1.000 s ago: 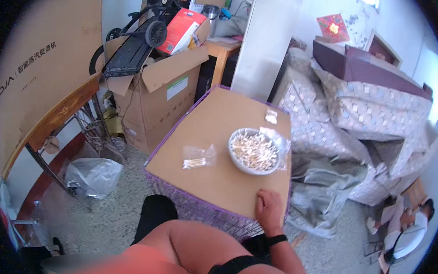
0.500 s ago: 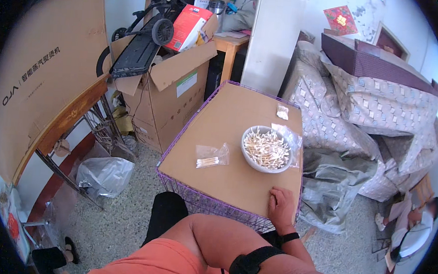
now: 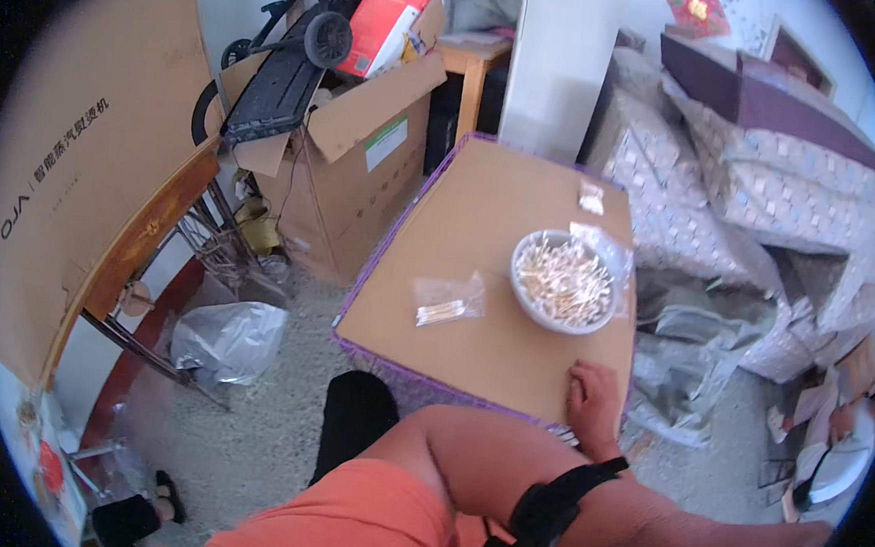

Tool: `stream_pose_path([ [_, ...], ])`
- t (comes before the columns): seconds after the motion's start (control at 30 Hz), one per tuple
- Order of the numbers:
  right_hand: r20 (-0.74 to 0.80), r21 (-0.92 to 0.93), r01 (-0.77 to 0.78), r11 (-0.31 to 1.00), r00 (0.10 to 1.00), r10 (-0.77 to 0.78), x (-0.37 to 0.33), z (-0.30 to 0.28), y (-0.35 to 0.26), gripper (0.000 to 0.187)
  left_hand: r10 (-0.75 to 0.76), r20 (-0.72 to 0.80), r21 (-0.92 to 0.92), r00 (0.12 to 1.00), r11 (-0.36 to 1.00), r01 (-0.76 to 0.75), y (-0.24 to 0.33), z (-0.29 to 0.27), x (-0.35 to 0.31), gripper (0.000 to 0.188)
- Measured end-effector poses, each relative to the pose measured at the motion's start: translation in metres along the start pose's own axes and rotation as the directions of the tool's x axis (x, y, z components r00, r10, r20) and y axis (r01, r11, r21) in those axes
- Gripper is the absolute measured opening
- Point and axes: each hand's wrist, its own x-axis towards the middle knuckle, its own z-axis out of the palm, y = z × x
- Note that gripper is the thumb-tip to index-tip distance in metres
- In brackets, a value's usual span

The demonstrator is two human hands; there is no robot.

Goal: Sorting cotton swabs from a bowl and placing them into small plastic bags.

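Your right hand (image 3: 595, 399) rests on the near right corner of the cardboard-topped worktop (image 3: 492, 372), fingers curled loosely. Nothing shows in it, but the palm side is hidden, so you cannot tell whether it is closed on anything. A strapped arm, seemingly your left, crosses low in front of you; your left hand cannot be made out there, nor its state.

The grey-white bowl (image 3: 545, 318) lies straight beyond your right hand and slightly to its left, near but apart; a strip of cardboard runs between them. Your right hand is clearly the nearer of the two to its rim. The bowl is round, so it has no long axis; the cotton swabs (image 3: 565, 279) heaped in it point every way.

Well to the left of your right hand lies a small clear bag (image 3: 468, 293), with a few swabs (image 3: 440, 313) side by side at its near left end, their length running roughly left to right. A clear plastic sheet or bag (image 3: 611, 248) sits against the bowl's far right side; whether part is under it, you cannot tell. Past that, by the far edge, is a small white bundle (image 3: 590, 198).

Wrapped furniture (image 3: 803, 201) crowds the right, an open carton (image 3: 347, 203) the far left.
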Motion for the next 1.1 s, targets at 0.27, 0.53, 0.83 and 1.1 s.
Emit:
stream_pose_path([
  [0.27, 0.014, -0.007, 0.028, 1.000, 1.000, -0.028, 0.001, -0.003, 0.006, 0.018, 0.019, -0.067, -0.122, 0.998, 0.992, -0.027, 0.007, -0.013, -0.001, 0.027],
  [0.53, -0.129, 0.357, -0.287, 0.889, 0.928, 0.351, -0.044, 0.026, 0.044, 0.020, -0.437, -0.241, 0.827, 0.867, 0.376, 0.419, 0.026, -0.115, -0.069, 0.014],
  [0.83, -0.010, 0.004, 0.005, 1.000, 1.000, -0.005, -0.002, -0.007, 0.014, 0.015, -0.472, -0.813, 0.582, 0.340, -0.640, 0.501, 0.130, -0.278, -0.183, 0.013],
  [1.1, -0.045, 0.012, 0.012, 1.000, 0.999, -0.011, -0.003, -0.006, 0.016, 0.014, -0.446, -0.876, 0.482, 0.184, -0.800, 0.359, 0.106, -0.286, -0.208, 0.010],
])
